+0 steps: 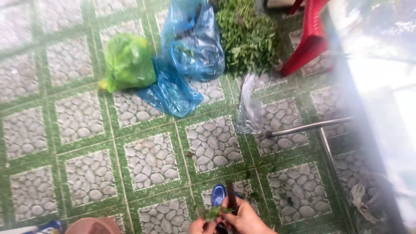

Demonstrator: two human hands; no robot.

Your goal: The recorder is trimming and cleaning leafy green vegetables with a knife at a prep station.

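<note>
At the bottom edge of the head view my right hand grips a dark thin stem or stick that points up away from me. My left hand is beside it, fingers pinched on a small sprig of green leaves at the base of the stem. Both hands are cut off by the frame's lower edge. A blue slipper toe shows just beyond them on the tiled floor.
A green plastic bag, blue plastic bags and a heap of leafy greens lie at the far side. A clear bag, a red plastic chair and a metal table frame stand to the right.
</note>
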